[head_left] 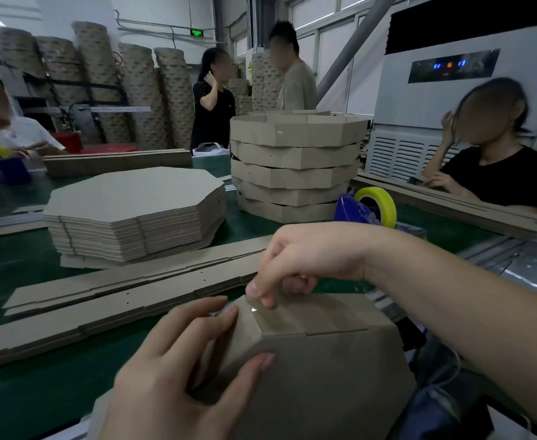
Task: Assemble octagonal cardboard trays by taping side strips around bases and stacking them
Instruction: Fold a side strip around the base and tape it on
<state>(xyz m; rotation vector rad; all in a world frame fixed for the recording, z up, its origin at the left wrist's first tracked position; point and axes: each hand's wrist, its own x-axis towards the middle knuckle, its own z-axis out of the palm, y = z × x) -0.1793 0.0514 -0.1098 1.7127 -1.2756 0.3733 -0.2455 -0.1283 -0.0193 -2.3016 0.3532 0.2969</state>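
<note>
The half-built tray (324, 360) sits low in the frame's centre. The left hand (178, 369) grips its corner, thumb and fingers curled round. The right hand (302, 265) pinches tape (254, 309) over the top edge. This looks like the taping step; next, the tape needs rubbing flat across the joint.

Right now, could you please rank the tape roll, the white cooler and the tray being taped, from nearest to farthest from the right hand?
1. The tray: directly under the right hand, whose fingertips touch its corner.
2. The tape roll: just beyond, slightly to the right.
3. The white cooler: far back on the right.
</note>
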